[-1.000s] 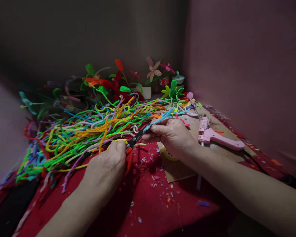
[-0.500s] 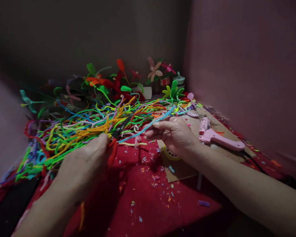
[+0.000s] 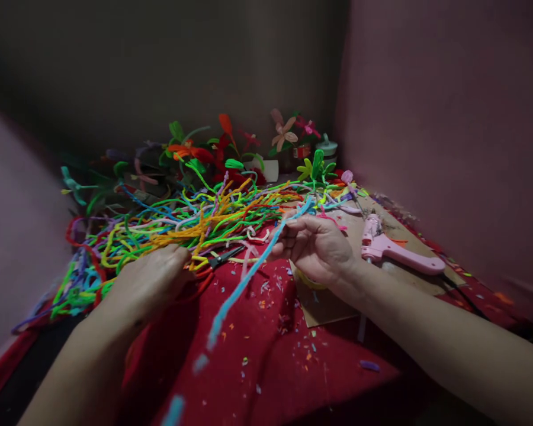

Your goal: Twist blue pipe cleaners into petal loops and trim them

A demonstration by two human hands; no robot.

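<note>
My right hand (image 3: 315, 248) is closed on light-blue pipe cleaner (image 3: 257, 263), pinched between thumb and fingers. One end sticks up past the fingertips, while a long length slants down toward me, broken-looking and blurred near the bottom. My left hand (image 3: 157, 278) is curled around the handles of scissors (image 3: 224, 257) at the near edge of a pipe-cleaner pile. Red and yellow handles show beside its fingers, and the dark blades point right, low over the red cloth. The left fingertips are partly hidden.
A tangled pile of colourful pipe cleaners (image 3: 160, 228) spreads across the left and middle. Pipe-cleaner flowers (image 3: 284, 133) stand behind it. On the right, a pink glue gun (image 3: 400, 251) rests on cardboard (image 3: 333, 310). Small fuzzy scraps (image 3: 266, 290) dot the red cloth (image 3: 231, 378).
The scissors have dropped from a raised angle to lie low, pointing right, as my left hand moved left and down. The blue pipe cleaner now extends much further toward me.
</note>
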